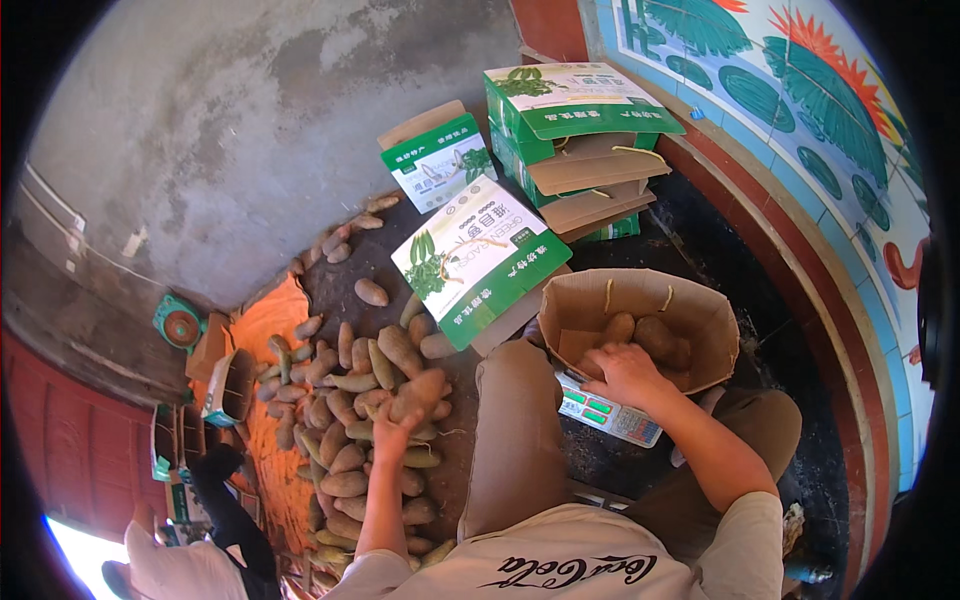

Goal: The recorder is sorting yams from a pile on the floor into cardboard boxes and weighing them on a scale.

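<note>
My left hand (391, 437) is closed around a soil-covered radish (420, 394), lifted above a large pile of muddy brown and green radishes (346, 484). At my right, an open cardboard carton (700, 385) with rope handles stands on a scale (620, 420) with a lit display and keypad. Over the carton's near wall reaches my right hand (632, 374), its fingers curled down on a radish at the near left inside; the fingertips are partly hidden. More radishes (656, 338) lie at the carton's far side.
Green-and-white cartons (560, 100) are stacked ahead, with a tilted carton (480, 255) nearer me. An orange sheet (265, 440) lies under the pile's left edge. At lower left another person (190, 565) is beside more boxes (180, 440). A green dial scale (180, 325) stands by the wall.
</note>
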Demonstrator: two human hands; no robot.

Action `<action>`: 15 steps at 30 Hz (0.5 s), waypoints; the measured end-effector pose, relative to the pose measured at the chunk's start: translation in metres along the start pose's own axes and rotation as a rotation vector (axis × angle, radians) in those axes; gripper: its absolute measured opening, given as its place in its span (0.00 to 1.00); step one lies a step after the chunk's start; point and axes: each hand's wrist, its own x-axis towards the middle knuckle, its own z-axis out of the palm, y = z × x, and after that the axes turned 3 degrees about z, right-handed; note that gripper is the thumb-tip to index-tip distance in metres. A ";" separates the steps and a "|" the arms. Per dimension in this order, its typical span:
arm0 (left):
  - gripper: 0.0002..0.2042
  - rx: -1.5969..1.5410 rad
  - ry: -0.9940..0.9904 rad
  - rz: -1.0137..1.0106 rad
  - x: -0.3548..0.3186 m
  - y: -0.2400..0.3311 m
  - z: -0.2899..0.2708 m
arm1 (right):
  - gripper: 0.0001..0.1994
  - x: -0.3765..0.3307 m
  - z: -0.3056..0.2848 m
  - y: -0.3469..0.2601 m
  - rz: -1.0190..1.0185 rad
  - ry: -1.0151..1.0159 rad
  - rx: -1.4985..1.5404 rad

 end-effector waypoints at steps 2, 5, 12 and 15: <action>0.29 -0.087 -0.051 0.153 -0.005 0.063 0.007 | 0.28 0.000 -0.006 -0.003 -0.186 0.348 0.038; 0.28 -0.127 -0.189 0.309 -0.026 0.128 0.026 | 0.25 -0.007 -0.024 -0.023 -0.332 0.529 0.262; 0.29 0.331 -0.325 0.840 -0.060 0.185 0.107 | 0.27 -0.011 -0.023 -0.029 -0.285 -0.190 1.522; 0.29 0.316 -0.317 0.876 -0.068 0.190 0.124 | 0.27 -0.018 -0.027 -0.028 -0.233 -0.129 1.770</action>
